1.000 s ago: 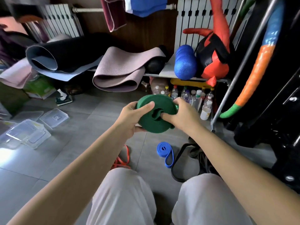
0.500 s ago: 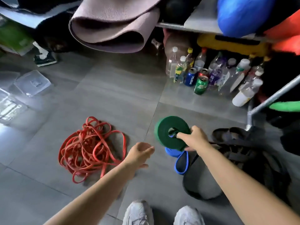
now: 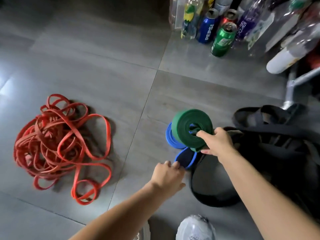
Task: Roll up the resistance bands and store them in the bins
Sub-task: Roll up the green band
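Two hands at work: the right hand (image 3: 218, 142) grips the rolled green band (image 3: 187, 125), forefinger in its core, just over the blue band (image 3: 173, 138) on the floor (image 3: 103, 58), whose loop the left hand (image 3: 166, 175) touches, grasp unclear.

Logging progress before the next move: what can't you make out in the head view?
- Blue band: mostly behind the green roll held by the right hand.
- Left hand: fingertips at that band's loop; grip unclear, seen from behind.
- Black bands: too dark to count.
- Bins: out of frame.
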The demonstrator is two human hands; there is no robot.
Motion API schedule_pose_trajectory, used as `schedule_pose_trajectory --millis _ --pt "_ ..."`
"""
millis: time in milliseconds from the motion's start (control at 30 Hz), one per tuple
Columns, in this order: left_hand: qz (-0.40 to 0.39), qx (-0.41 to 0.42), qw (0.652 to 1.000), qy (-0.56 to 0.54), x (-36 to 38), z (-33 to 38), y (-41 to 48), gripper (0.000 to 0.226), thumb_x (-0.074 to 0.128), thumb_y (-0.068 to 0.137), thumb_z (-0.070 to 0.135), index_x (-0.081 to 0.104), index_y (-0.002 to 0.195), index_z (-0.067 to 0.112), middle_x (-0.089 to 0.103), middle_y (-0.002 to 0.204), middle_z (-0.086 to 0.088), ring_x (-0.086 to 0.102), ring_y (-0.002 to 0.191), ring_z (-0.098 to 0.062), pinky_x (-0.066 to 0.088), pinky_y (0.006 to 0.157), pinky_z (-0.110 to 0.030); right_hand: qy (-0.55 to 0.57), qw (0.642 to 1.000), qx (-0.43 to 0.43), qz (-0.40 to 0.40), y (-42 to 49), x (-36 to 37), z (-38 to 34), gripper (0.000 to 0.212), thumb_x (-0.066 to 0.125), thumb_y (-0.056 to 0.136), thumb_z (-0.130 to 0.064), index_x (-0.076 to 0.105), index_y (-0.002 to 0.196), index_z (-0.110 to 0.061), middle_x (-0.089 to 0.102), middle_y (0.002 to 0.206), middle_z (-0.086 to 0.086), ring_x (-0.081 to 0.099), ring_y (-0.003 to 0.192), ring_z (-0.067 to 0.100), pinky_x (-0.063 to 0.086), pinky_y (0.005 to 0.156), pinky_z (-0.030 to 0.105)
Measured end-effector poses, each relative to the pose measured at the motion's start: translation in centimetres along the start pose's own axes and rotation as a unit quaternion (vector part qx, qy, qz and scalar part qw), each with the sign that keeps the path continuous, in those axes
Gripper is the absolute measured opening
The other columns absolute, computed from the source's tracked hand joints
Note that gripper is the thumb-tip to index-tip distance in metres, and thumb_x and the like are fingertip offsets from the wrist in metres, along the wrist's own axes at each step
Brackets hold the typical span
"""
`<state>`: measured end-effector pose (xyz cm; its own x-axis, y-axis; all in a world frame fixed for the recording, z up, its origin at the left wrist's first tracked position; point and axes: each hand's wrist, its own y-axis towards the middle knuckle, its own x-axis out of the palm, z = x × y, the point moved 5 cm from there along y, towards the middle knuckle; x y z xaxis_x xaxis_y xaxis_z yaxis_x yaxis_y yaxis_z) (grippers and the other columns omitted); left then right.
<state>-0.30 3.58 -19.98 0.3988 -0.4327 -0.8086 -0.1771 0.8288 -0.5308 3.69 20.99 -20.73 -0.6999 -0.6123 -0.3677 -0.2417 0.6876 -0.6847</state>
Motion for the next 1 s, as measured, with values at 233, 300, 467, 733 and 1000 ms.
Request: schedule_pose_trajectory --millis 233,300,467,733,1000 --pt "0.018 0.003 1.0 0.002 0.3 0.2 1.4 0.028 0.049 0.095 0.031 0.043 0.113 0.011 0.063 0.1 -0.013 0.06 0.092 -0.036 0.027 0.054 -0.03 0.042 0.999 0.005 0.0 0.0 -0.6 0.2 0.035 0.076 0.068 -0.026 0.053 0.089 -0.01 0.062 0.101 0.012 0.067 0.085 0.024 0.054 0.05 0.029" --pt "0.021 -0.004 1.0 0.017 0.1 -0.6 1.5 0.032 0.049 0.094 0.036 0.046 0.113 0.011 0.061 0.105 -0.011 0.059 0.096 -0.035 0.031 0.061 -0.032 0.034 0.999 0.005 0.008 0.0 -1.2 0.3 0.034 0.076 0.068 -0.025 0.051 0.086 -0.011 0.059 0.099 0.01 0.065 0.085 0.022 0.055 0.051 0.03" --pt "0.027 -0.032 0.999 0.026 -0.3 -0.8 2.7 0.041 0.053 0.089 0.049 0.056 0.106 0.012 0.06 0.106 -0.009 0.057 0.1 -0.032 0.03 0.063 -0.032 0.051 0.998 0.024 -0.003 -0.6 -0.7 1.1 0.033 0.075 0.07 -0.023 0.052 0.089 -0.01 0.057 0.095 0.006 0.062 0.081 0.016 0.056 0.054 0.032" --pt "0.096 -0.127 0.987 -0.032 0.6 -5.4 1.2 0.025 0.045 0.093 0.022 0.049 0.117 0.028 0.049 0.114 0.001 0.062 0.083 -0.03 0.034 0.053 -0.03 0.049 0.998 0.033 -0.024 -1.9 0.9 2.5 0.03 0.075 0.069 -0.025 0.052 0.085 -0.014 0.056 0.096 0.004 0.062 0.086 0.018 0.056 0.052 0.031" --pt "0.055 -0.111 0.977 -0.176 -1.0 -10.6 2.3 0.026 0.051 0.091 0.017 0.066 0.11 0.025 0.063 0.113 0.004 0.062 0.098 -0.026 0.043 0.069 -0.028 -0.118 0.99 -0.024 -0.075 -5.8 2.8 5.6 0.033 0.072 0.06 -0.035 0.051 0.079 -0.018 0.063 0.085 0.001 0.065 0.079 0.024 0.058 0.063 0.043"
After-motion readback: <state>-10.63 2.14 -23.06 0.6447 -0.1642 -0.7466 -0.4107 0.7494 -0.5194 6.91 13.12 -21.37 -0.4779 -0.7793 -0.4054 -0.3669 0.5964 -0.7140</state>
